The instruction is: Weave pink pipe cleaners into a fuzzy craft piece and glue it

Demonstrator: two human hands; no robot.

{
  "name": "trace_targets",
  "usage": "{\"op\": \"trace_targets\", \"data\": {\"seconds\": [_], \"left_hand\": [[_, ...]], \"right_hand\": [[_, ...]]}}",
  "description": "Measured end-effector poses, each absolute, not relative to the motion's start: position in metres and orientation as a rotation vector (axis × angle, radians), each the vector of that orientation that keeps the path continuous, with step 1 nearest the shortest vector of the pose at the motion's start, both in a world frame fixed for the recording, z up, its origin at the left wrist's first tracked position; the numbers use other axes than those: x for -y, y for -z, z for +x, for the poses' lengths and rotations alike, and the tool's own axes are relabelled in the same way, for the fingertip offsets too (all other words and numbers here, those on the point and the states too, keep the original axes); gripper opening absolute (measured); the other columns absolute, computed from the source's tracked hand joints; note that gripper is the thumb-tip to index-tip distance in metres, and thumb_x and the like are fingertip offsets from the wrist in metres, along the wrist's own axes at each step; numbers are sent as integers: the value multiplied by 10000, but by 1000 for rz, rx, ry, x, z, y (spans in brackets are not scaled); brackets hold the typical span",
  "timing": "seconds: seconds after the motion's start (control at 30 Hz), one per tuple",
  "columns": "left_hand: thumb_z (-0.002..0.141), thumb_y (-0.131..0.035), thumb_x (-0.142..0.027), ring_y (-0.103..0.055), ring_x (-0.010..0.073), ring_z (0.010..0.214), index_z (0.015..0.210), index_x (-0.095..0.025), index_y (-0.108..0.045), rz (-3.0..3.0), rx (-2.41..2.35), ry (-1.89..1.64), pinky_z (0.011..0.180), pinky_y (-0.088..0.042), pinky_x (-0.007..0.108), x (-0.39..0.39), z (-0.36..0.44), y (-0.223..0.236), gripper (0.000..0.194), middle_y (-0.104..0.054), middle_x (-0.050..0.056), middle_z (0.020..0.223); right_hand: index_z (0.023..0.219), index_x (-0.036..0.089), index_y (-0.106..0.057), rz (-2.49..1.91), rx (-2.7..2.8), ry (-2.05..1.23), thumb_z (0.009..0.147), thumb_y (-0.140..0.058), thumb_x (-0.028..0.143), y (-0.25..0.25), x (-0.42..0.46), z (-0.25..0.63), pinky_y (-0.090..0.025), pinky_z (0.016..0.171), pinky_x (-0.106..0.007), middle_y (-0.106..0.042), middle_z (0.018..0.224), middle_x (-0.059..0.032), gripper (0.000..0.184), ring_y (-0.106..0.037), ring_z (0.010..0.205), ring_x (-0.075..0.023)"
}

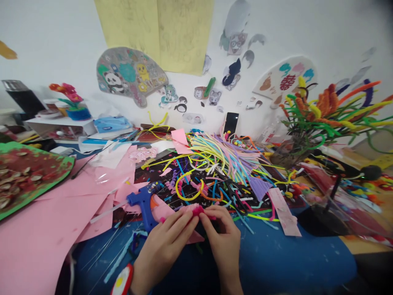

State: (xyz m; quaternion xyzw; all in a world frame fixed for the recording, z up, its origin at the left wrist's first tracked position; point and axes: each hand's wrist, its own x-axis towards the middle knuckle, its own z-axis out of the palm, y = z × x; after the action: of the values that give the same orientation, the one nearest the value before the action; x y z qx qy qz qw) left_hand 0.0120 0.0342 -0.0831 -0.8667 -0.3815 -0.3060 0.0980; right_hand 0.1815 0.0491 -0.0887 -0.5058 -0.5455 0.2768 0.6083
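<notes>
White wall (61, 32) with yellow paper (184, 37)

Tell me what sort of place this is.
Most likely a handicraft workspace: a blue glue gun lies on the cluttered table, near large pink sheets and a heap of pastel fuzzy stems.

Yellow paper (159, 32) is fixed to the wall (307, 28), with a panda-decorated fan (132, 73) mounted at its lower left. A phone (231, 122) is propped upright below, and a dark flask (24, 100), a potted flower (73, 98) and a blue pack (112, 124) are placed farther left.
</notes>
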Motion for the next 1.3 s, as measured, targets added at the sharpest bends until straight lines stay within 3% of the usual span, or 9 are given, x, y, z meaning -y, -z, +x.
{"op": "trace_targets", "data": {"seconds": [0.27, 0.4, 0.53, 0.67, 0.77, 0.87, 0.97, 1.13, 1.3], "left_hand": [[980, -368, -69, -564, 243, 1272, 1430, -103, -440, -2582, 1087, 856, 987, -549, 340, -34, 11, 81, 457, -565, 115, 1428], [947, -394, -18, -567, 266, 1268, 1386, -78, -486, -2568, 1031, 820, 990, -548, 376, -33, 8, 83, 453, -575, 138, 1413], [941, -428, -27, -584, 277, 1245, 1331, -92, -539, -2560, 1050, 818, 970, -552, 379, -33, 8, 83, 410, -583, 129, 1406], [946, -497, -97, -628, 235, 1166, 1246, -141, -599, -2518, 1120, 991, 974, -525, 337, -34, 11, 78, 320, -651, 99, 1329], [928, -555, -119, -655, 197, 1083, 1052, -214, -659, -2520, 1261, 1218, 1080, -423, 382, -34, 14, 71, 188, -722, 51, 1175], [896, -621, -170, -675, 175, 958, 967, -234, -667, -2475, 1513, 1522, 987, -494, 327, -36, 16, 66, 106, -722, 31, 987], [878, -646, -170, -673, 162, 920, 1028, -262, -705, -2514, 1666, 1701, 795, -550, 225, -40, 17, 63, 186, -700, 28, 958], [862, -651, -126, -664, 128, 863, 938, -302, -750, -2555, 1766, 1867, 778, -529, 184, -45, 14, 63, 216, -692, -7, 901], [840, -671, -100, -658, 122, 882, 960, -310, -738, -2598, 1735, 1862, 788, -519, 175, -43, 18, 63, 251, -702, -19, 908]], "right_hand": [[758, 216, -703, -1157, 1286, -645, 829, -699, 218, 85, -48, 181, -517, 800, -333, -692, 874, -45, 71, -658, 871, -202], [778, 216, -709, -1138, 1287, -697, 827, -700, 209, 85, -49, 180, -535, 830, -329, -723, 961, -61, 51, -676, 950, -212], [833, 223, -708, -1103, 1307, -720, 855, -665, 180, 84, -47, 178, -561, 791, -301, -737, 898, -41, 64, -698, 870, -188], [811, 224, -706, -1076, 1321, -619, 843, -670, 137, 81, -45, 172, -575, 717, -249, -738, 877, -34, 100, -707, 835, -173], [794, 223, -710, -1030, 1372, -540, 816, -688, 92, 81, -42, 168, -577, 681, -223, -745, 854, -26, 135, -714, 804, -162], [811, 222, -724, -988, 1418, -480, 795, -693, 53, 83, -38, 167, -582, 707, -218, -756, 847, -21, 172, -722, 778, -151], [855, 226, -747, -965, 1446, -486, 796, -696, 50, 84, -35, 169, -585, 762, -229, -763, 866, -27, 192, -729, 800, -154], [893, 252, -768, -1011, 1425, -684, 810, -709, 113, 86, -33, 173, -594, 724, -249, -744, 945, -50, 172, -723, 852, -180], [839, 238, -741, -1063, 1308, -752, 807, -708, 128, 91, -30, 174, -575, 647, -223, -719, 848, -31, 119, -703, 772, -165]]}}
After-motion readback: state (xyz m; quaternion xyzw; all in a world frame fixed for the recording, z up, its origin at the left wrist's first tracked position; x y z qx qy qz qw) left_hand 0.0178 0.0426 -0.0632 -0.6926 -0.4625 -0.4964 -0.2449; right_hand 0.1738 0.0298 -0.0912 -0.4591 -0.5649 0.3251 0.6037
